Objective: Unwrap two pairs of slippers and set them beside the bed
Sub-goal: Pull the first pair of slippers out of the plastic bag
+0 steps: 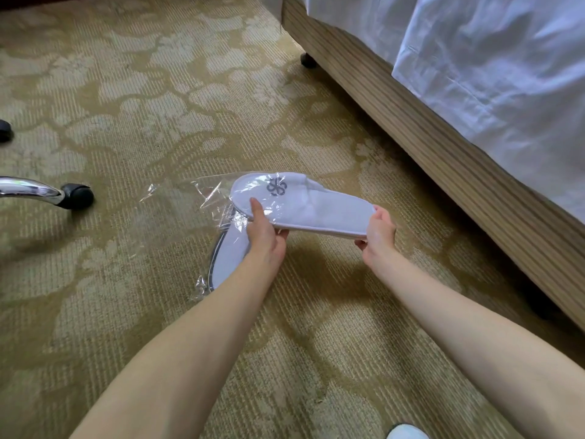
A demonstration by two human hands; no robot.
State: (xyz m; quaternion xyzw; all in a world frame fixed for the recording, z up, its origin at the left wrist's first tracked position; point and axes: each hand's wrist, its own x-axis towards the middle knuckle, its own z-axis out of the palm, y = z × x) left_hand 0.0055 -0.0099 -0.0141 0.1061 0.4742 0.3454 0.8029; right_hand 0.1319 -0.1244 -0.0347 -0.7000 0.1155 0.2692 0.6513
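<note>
Patterned beige-and-olive carpet underfoot, wooden bed base draped with white sheet at right, chrome chair leg with black caster at left. Above the floor near the bed, white slipper with grey emblem, half out of clear plastic wrap: left hand clamped on its toe end through the film, right hand pinching its heel. Below the left wrist, second wrapped slipper lying on the carpet; at the bottom edge, part of another white slipper.

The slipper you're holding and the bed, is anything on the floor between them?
No. In the head view, only bare patterned carpet lies between the held slipper and the bed.
</note>
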